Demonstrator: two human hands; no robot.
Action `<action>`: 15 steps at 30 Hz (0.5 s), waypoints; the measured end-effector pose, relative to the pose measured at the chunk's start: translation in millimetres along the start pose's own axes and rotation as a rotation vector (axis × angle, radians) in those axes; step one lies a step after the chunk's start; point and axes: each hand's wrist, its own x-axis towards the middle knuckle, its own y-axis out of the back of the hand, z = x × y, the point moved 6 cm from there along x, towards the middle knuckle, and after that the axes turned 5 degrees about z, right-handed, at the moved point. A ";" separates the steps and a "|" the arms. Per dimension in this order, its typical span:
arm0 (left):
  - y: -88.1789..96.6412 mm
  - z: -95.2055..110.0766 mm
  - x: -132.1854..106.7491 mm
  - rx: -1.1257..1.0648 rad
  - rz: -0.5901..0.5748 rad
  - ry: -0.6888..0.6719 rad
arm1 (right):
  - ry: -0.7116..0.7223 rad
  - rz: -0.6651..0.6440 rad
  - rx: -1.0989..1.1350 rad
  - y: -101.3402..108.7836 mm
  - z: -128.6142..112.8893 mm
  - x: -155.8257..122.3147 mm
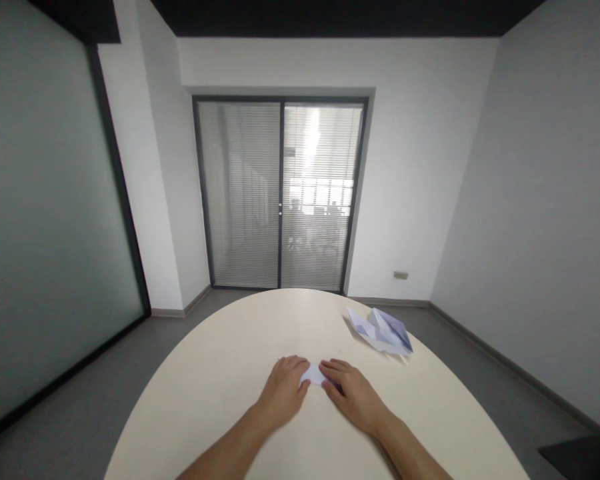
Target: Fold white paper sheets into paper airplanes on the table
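Note:
A small piece of folded white paper [313,375] lies on the round, cream-coloured table [220,407], between my two hands. At its left end, my left hand [285,392] grips it, fingers curved over the top and the thumb at the near side. From the right, my right hand [354,395] holds the other end, with fingertips on the paper and the thumb along its near edge. Both palms are low over the tabletop. Much of the paper is under the fingers, so its full folded shape is hidden.
Farther back to the right, a larger folded white paper piece [383,331] with raised flaps rests near the table's edge. Beyond the table stands a glass door with blinds [280,200]. A dark object [583,457] shows at the lower right.

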 end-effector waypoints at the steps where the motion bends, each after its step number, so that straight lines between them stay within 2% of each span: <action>1: -0.4 0.0 0.1 -0.001 -0.002 -0.001 | -0.005 -0.003 -0.004 0.0 0.6 -0.3; 15: -6.8 0.3 0.0 0.037 -0.008 0.009 | -0.017 -0.023 0.046 7.0 -3.5 -1.4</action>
